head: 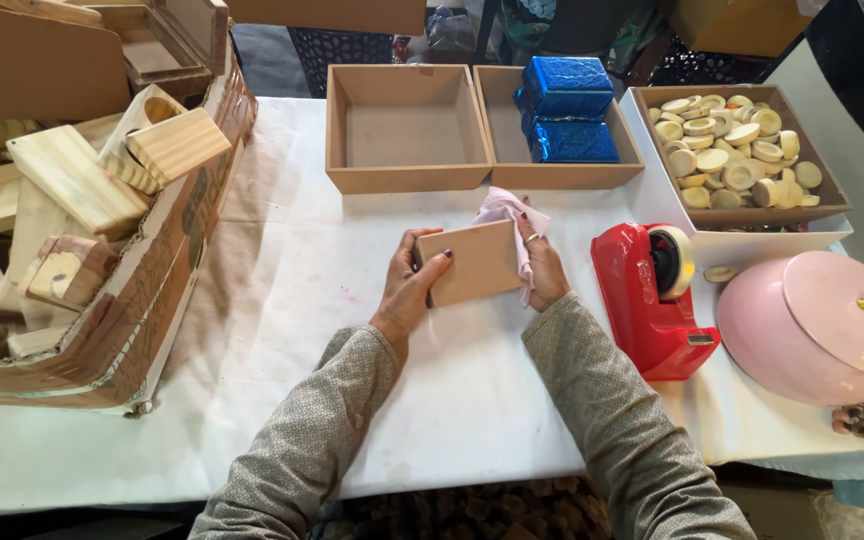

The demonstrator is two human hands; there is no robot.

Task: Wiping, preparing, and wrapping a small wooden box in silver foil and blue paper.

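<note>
Looking down from the head view, I see my left hand clamped on the left edge of a small flat brown board, thumb on its top face and fingers curled round the near corner. My right hand grips the board's right edge, and its fingers are closed on a crumpled pink cloth that is pressed against that edge and bunches up just beyond my fingertips. The board is held flat between both hands, just above the white table cover; I cannot tell whether it touches the cover.

Beyond the fingers of both hands stands an empty shallow brown box, and touching its right side a second brown box holding blue shiny packets. Further right of my right fingers a brown tray is filled with pale round wooden discs. Near the outer side of my right hand sits a red tape dispenser, and beyond that a pink lidded pot. Well apart to the left of my left fingers, a cardboard carton holds pale wooden blocks.
</note>
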